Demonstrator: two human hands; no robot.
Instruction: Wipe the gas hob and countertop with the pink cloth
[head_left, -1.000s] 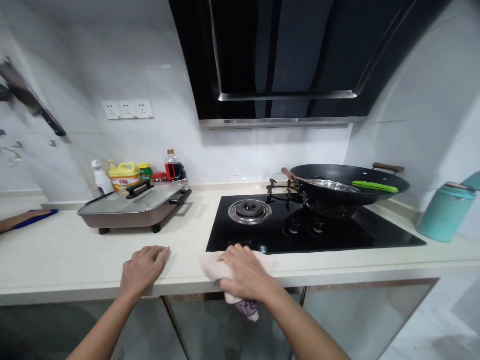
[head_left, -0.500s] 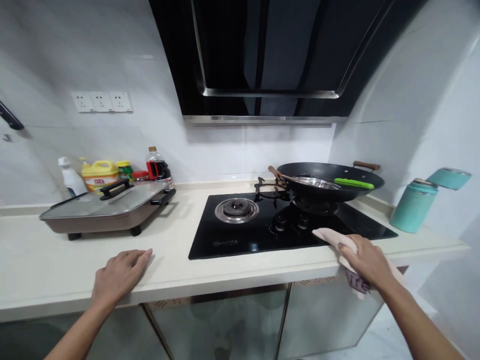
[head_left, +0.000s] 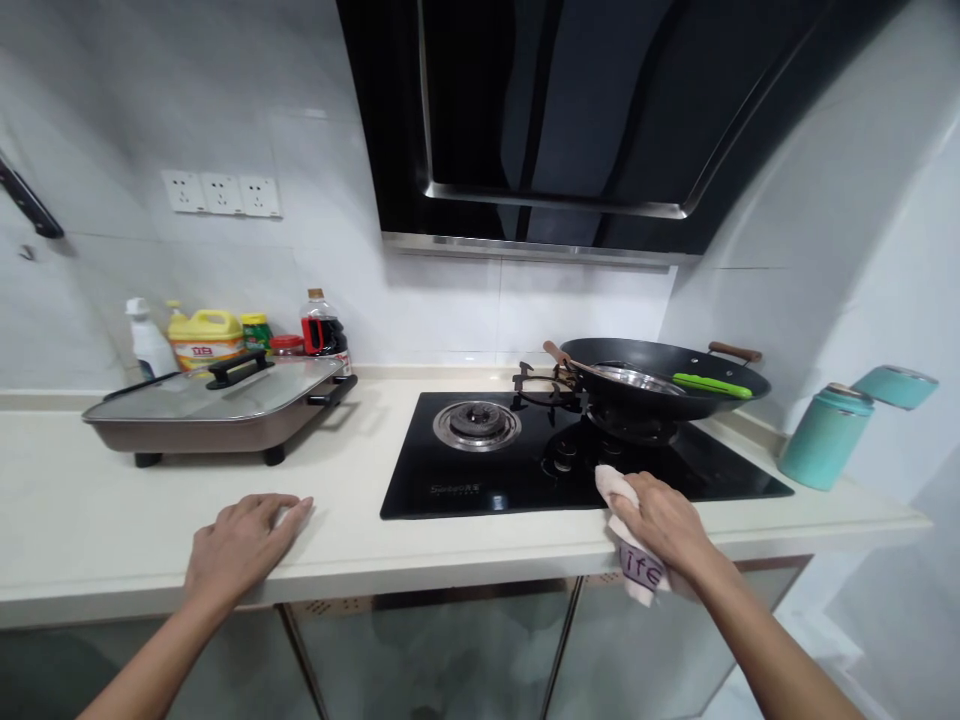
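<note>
My right hand [head_left: 664, 518] is closed on a pale pink cloth [head_left: 636, 565] with purple lettering. The cloth's bunched tip presses on the front edge of the black glass gas stove [head_left: 442, 485], close to the control knobs [head_left: 564, 455], while its lettered end hangs over the counter's front edge. Resting on the cream countertop [head_left: 345, 535] left of the stove, my left hand [head_left: 244, 545] is open and holds nothing, its thumb pointing right. The left burner [head_left: 478, 425] has no pot support on it; a black pot support [head_left: 547, 388] lies behind it.
A black wok [head_left: 637, 400] with a green-handled utensil [head_left: 712, 385] sits over the right burner. At right stands a teal canister [head_left: 825, 440], lid flipped up. A lidded electric pan [head_left: 210, 430] and several bottles [head_left: 206, 340] occupy the left. The range hood [head_left: 540, 120] overhangs the stove.
My right hand has slid left along the stove's front edge with the cloth. My left hand has stayed at nearly the same place on the countertop. The view has tilted slightly.
</note>
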